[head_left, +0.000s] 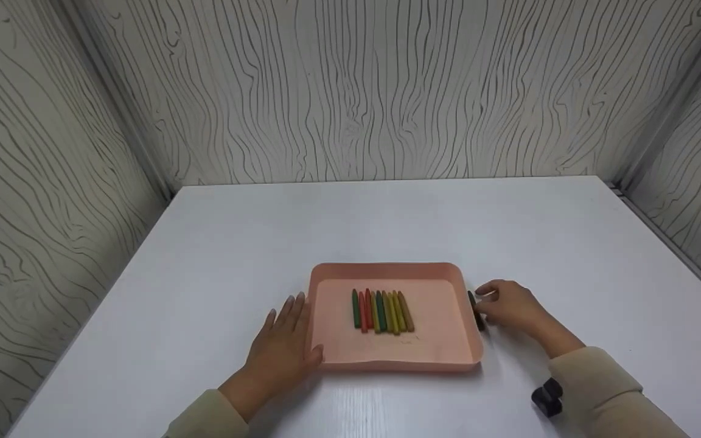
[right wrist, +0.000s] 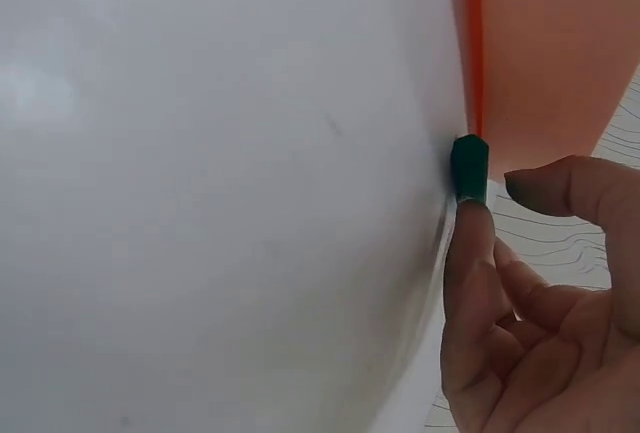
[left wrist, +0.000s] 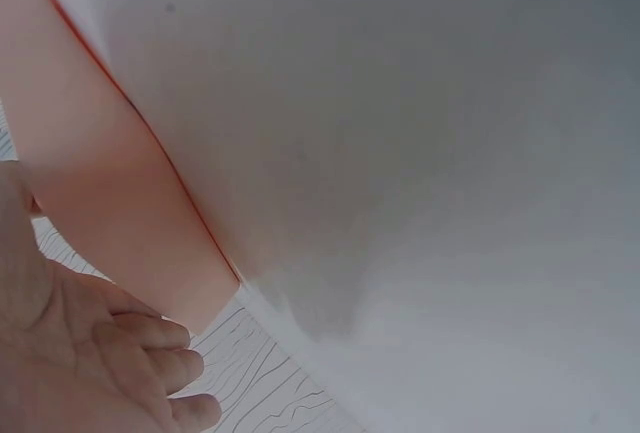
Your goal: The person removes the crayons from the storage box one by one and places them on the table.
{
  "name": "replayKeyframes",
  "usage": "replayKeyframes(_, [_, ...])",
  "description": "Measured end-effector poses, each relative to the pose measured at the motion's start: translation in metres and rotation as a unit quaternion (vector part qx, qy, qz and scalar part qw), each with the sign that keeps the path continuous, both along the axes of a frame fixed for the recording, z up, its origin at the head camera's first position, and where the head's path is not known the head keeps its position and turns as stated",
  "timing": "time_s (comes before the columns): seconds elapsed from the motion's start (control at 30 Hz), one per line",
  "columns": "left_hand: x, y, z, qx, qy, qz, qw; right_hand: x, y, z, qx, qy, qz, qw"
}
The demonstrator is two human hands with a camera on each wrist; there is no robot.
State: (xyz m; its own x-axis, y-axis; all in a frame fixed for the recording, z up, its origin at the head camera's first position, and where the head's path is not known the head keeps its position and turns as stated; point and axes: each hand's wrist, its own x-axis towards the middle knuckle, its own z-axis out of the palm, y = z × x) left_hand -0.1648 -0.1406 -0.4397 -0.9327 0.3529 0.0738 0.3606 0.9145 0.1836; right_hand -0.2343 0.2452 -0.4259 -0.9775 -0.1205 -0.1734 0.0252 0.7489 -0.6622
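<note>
Head view — left hand (head_left: 281,348) against tray (head_left: 439,340), right hand (head_left: 510,307) touching green crayon (head_left: 480,323)

Tray (head_left: 442,313) on table (head_left: 387,225), toward the near side. Row of crayons (head_left: 381,311) side by side in it, around mid-floor. Left hand (head_left: 280,350) at tray's left side. Lone crayon (head_left: 480,322) outside, along right side, possibly touching; right hand (head_left: 513,310) right of that. Panels (head_left: 350,91) left, right and beyond table's far edge.
</note>
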Motion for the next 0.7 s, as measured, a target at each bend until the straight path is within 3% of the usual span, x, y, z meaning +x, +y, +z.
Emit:
replayKeyframes(0.13, [0.001, -0.001, 0.001, -0.002, 0.003, -0.007, 1.0, 0.0, 0.004, 0.007, 0.021, 0.027, 0.012, 0.999])
replayKeyframes(0.33, [0.0, -0.001, 0.0, -0.007, 0.002, -0.007, 0.9999, 0.0, 0.005, 0.014, 0.102, 0.09, 0.016, 0.991])
replayKeyframes(0.5, [0.0, -0.001, -0.001, -0.012, 0.0, -0.004, 0.9999, 0.001, 0.007, 0.02, 0.165, 0.121, 0.011, 0.979])
replayKeyframes(0.7, [-0.001, 0.0, -0.002, -0.008, -0.002, -0.002, 1.0, -0.001, 0.009, 0.027, 0.233, 0.17, -0.005, 0.957])
